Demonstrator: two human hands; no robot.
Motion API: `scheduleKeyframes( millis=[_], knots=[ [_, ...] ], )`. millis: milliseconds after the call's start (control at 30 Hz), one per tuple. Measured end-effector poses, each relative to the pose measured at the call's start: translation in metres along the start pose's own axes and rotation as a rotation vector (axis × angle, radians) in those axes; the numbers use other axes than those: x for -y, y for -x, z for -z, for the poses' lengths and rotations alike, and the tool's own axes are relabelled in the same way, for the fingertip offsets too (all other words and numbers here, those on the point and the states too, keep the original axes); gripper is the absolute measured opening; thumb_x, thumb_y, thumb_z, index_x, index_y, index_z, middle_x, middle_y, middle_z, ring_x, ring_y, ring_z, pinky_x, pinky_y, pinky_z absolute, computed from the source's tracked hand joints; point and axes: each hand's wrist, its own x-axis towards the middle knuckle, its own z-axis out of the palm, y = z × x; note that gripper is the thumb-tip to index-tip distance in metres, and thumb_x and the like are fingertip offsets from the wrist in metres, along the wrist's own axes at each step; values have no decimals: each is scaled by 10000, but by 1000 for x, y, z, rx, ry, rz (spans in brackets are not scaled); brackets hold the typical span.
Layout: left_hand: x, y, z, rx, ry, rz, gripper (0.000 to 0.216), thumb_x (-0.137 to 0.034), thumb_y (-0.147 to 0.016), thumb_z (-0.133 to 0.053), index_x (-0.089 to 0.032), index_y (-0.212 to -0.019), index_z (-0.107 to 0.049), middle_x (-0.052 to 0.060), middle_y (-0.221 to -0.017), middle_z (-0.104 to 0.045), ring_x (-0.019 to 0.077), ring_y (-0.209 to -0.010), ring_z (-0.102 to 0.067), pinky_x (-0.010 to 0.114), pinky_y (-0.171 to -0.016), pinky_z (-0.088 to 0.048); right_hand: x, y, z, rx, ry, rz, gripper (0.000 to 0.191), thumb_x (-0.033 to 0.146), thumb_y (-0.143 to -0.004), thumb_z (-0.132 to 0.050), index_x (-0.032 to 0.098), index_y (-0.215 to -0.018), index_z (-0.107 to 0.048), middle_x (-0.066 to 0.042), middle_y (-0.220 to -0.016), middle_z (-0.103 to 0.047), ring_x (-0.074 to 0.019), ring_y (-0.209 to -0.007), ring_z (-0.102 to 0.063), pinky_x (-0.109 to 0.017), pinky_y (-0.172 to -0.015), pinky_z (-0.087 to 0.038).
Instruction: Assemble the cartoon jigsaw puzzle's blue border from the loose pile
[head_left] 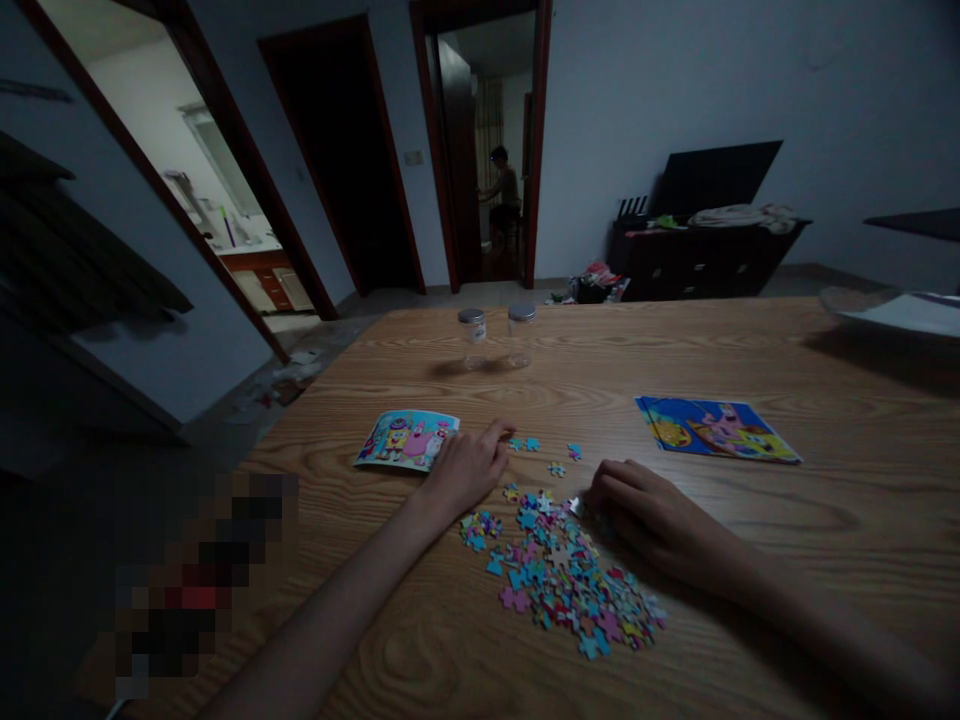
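Observation:
My left hand rests over the right edge of a curved picture sheet with cartoon figures. Its index finger stretches out to small blue puzzle pieces on the table, close to or touching the nearest one. My right hand is curled at the right side of a heap of loose puzzle pieces. A pale puzzle piece shows at its fingertips, which look closed on it; the thumb is mostly hidden. Two single pieces, one blue and pink, one yellowish, lie between my hands.
Two clear jars with metal lids stand farther back on the wooden table. A blue cartoon picture lies at right, a glass dish beyond it. A blurred patch covers the left table edge. Another person sits beyond a doorway.

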Motion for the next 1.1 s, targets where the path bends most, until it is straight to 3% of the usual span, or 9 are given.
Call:
scheduleKeyframes(
  millis=[167, 433, 700, 867, 1000, 1100],
  knots=[
    [0, 3, -1, -23, 0, -7, 272, -314, -1037, -549, -265, -1273, -675, 36, -1063, -802, 241, -981, -765, 334, -854, -560, -2, 0, -1, -18, -21, 8, 219, 59, -931, -490, 221, -1013, -612, -84, -965, -646, -231, -862, -583, -360, -725, -469],
    [-2, 3, 2, -61, 5, -21, 169, -292, -1027, -599, -234, -1091, -743, 36, -1066, -790, 206, -947, -738, 290, -821, -528, -1, 0, 0, 10, -1, 2, 209, 69, -959, -461, 222, -1020, -591, -85, -972, -630, -232, -869, -567, -358, -727, -460],
    [-5, 3, 2, -56, 15, 84, 175, -336, -1010, -618, -234, -1115, -715, 22, -915, -779, 219, -865, -736, 298, -767, -506, -3, 1, -1, 28, 2, -9, 194, 74, -966, -450, 219, -1012, -571, -84, -980, -615, -232, -874, -549, -362, -743, -441],
    [-8, 5, 5, -42, 17, 122, 263, -461, -978, -663, -211, -1043, -713, 39, -882, -767, 253, -872, -740, 326, -770, -516, -3, 0, -1, 19, -3, -2, 214, 56, -942, -468, 221, -1012, -586, -77, -970, -622, -229, -862, -550, -357, -739, -438],
    [-9, 8, 6, -35, 25, 95, 369, -517, -952, -677, -208, -1152, -674, 36, -872, -764, 272, -851, -745, 345, -759, -533, -2, 0, -1, 16, -17, -7, 216, 59, -952, -463, 220, -1021, -589, -77, -970, -623, -228, -871, -558, -356, -752, -445],
    [-9, 10, 5, -32, 19, 32, 351, -410, -989, -622, -238, -1294, -632, 22, -906, -778, 260, -868, -754, 336, -767, -543, -2, 1, -1, 13, -17, -9, 209, 56, -948, -475, 221, -1024, -577, -77, -983, -620, -227, -883, -561, -348, -745, -439]
  ],
)
